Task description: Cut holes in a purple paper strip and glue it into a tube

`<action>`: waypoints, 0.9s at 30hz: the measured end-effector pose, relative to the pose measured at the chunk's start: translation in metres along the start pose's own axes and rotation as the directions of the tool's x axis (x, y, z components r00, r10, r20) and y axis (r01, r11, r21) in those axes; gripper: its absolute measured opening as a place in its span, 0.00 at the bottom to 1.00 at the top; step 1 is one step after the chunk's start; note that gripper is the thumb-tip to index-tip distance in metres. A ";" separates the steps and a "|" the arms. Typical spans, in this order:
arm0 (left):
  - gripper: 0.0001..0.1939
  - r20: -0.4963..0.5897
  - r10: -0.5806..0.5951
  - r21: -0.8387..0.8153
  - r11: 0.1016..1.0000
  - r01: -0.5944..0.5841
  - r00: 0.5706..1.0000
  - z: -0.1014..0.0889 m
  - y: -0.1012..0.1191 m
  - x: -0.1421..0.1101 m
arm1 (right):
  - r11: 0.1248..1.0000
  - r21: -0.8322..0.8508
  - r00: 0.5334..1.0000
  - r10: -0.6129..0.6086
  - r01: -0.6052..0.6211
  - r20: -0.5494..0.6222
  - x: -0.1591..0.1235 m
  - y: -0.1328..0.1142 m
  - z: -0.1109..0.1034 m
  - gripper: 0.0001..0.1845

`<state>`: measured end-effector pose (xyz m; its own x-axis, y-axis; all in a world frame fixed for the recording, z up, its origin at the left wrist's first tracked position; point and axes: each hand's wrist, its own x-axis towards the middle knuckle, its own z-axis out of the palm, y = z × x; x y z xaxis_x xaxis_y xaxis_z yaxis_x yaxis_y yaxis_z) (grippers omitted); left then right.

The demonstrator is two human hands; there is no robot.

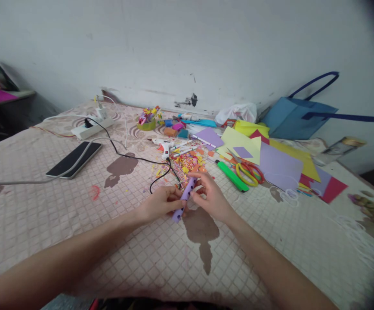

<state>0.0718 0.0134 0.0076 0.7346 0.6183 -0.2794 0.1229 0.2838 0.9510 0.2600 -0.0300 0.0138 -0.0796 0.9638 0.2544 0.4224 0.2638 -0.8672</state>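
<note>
A narrow purple paper strip [176, 215] with dark spots along it slants between my hands, over the table's middle. My left hand [164, 201] grips its lower part between thumb and fingers. Higher up, the thumb and fingers of my right hand [210, 196] close on the strip near its far end. Just beyond the hands lies a heap of small coloured paper scraps [187, 165]. A white glue gun [165, 148] rests at the heap's far side, its black cord looping toward my left hand.
Right of the scraps lie a green cutter [232, 175], scissors [247, 172] and coloured paper sheets [279, 163]. A phone [75, 159] and a power strip [91, 128] are at the left. Behind are a bowl of paper pieces [146, 125] and a blue bag [298, 117]. White string [290, 197] lies right.
</note>
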 end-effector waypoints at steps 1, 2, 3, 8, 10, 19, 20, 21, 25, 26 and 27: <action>0.26 0.002 -0.008 -0.008 1.000 0.008 1.000 0.000 0.001 0.000 | 1.000 0.025 1.000 0.015 -0.015 0.007 0.000 0.000 -0.001 0.22; 0.25 0.004 -0.016 -0.016 1.000 0.016 1.000 0.000 0.001 -0.001 | 0.999 0.041 1.000 0.025 -0.026 0.012 0.001 0.000 -0.001 0.21; 0.25 0.008 -0.023 -0.023 0.999 0.023 1.000 0.000 0.001 -0.001 | 0.998 0.046 0.999 0.029 -0.030 0.015 0.001 0.000 -0.002 0.21; 0.24 0.013 -0.033 -0.039 0.999 0.033 0.999 0.000 0.000 -0.001 | 1.000 0.022 1.000 0.019 -0.019 0.004 0.001 0.002 -0.002 0.24; 0.24 0.009 -0.035 -0.044 0.998 0.035 0.999 0.000 -0.001 0.000 | 1.000 0.014 1.000 0.014 -0.014 0.004 0.001 0.003 -0.002 0.25; 0.23 0.022 -0.061 -0.083 0.995 0.063 0.998 0.000 0.003 -0.002 | 0.996 0.075 0.999 0.037 -0.040 0.040 0.003 0.003 -0.005 0.21; 0.23 0.025 -0.062 -0.083 0.995 0.064 0.998 0.000 0.003 -0.002 | 0.996 0.081 0.998 0.043 -0.046 0.037 0.003 0.003 -0.005 0.21; 0.23 0.026 -0.064 -0.082 0.994 0.066 0.998 0.000 0.004 -0.002 | 0.995 0.086 0.998 0.048 -0.051 0.035 0.003 0.003 -0.005 0.22; 0.23 0.026 -0.068 -0.083 0.994 0.070 0.997 0.000 0.004 -0.002 | 0.991 0.110 0.997 0.066 -0.071 0.046 0.003 0.001 -0.005 0.21; 0.23 0.026 -0.069 -0.085 0.994 0.071 0.997 0.000 0.004 -0.002 | 0.990 0.118 0.996 0.072 -0.078 0.051 0.003 0.001 -0.005 0.20; 0.23 0.027 -0.069 -0.088 0.994 0.071 0.997 0.000 0.004 -0.002 | 0.989 0.126 0.996 0.077 -0.083 0.054 0.003 0.000 -0.005 0.20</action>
<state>0.0710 0.0129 0.0122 0.7418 0.5775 -0.3410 0.1159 0.3904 0.9133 0.2646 -0.0268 0.0165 -0.0956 0.9819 0.1632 0.3106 0.1852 -0.9323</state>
